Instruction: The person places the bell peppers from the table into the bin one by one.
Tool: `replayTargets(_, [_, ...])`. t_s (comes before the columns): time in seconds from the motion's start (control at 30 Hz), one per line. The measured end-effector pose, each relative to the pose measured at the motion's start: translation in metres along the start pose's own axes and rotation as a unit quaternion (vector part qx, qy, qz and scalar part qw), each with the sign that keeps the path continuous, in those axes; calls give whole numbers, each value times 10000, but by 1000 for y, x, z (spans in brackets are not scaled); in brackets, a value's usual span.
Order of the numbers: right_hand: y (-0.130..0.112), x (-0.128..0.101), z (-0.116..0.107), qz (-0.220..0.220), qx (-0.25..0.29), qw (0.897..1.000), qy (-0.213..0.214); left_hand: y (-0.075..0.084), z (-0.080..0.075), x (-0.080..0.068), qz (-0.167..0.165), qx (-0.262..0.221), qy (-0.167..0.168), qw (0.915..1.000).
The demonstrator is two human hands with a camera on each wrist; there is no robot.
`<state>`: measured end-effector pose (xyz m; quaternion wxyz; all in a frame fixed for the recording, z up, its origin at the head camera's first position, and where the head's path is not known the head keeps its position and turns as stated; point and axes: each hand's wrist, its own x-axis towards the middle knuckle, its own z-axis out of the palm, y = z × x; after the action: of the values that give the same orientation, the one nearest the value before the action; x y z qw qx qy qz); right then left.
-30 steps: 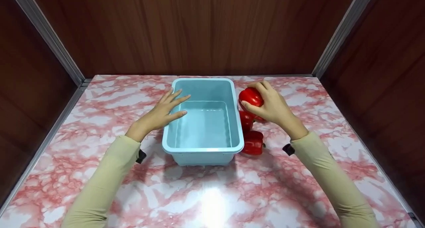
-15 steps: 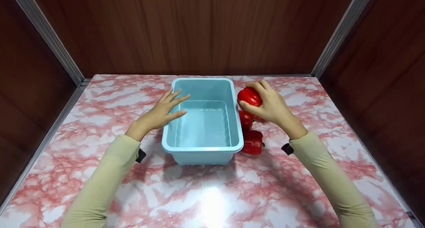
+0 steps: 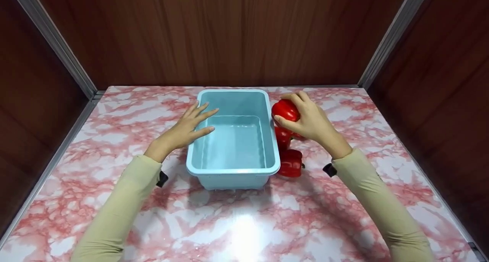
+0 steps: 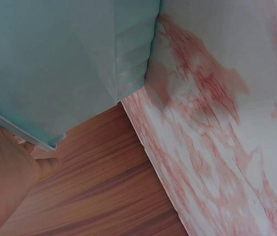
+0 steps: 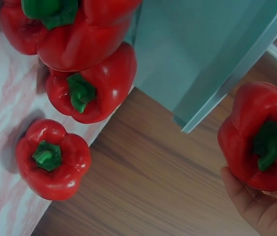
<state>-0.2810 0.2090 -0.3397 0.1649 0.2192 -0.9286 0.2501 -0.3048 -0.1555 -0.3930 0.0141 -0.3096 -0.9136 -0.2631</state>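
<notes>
Here, in the head view, the right hand (image 3: 311, 120) holds a red bell pepper (image 3: 285, 110) in a curled grip, lifted just off the 3 o'clock rim of a pale blue tub (image 3: 233, 169). The tub stands at the centre of a pink-marbled bench (image 3: 114, 113). The left hand (image 3: 183, 131), fingers straight and spread in a released grip, rests against the tub's 9 o'clock rim. Two more peppers lie on the bench touching the tub's right wall: one (image 3: 282, 136) directly under the raised pepper, another (image 3: 291, 163) toward 5 o'clock.

In the left wrist view, the tub's outer wall (image 4: 69, 64) fills the 11 o'clock area, with part of the left hand (image 4: 6, 182) at 8 o'clock beneath its rim; marbled bench (image 4: 227, 123) covers the right side.

In the right wrist view, the held pepper (image 5: 259, 142) sits at 3 o'clock, stem toward the camera, cradled by the right hand (image 5: 261, 211) at 5 o'clock. The tub wall (image 5: 202, 54) lies at 1 o'clock. Three peppers show on the bench at left: one (image 5: 69, 29) at 11 o'clock, one (image 5: 94, 86) just below it, and one (image 5: 52, 160) at 8 o'clock.
</notes>
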Motion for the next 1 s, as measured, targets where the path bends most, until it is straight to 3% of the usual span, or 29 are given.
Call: replayTargets(1.0, [-9,2,2,-124,-34,9999,-50,-1,1,1,-21,27,33,10000])
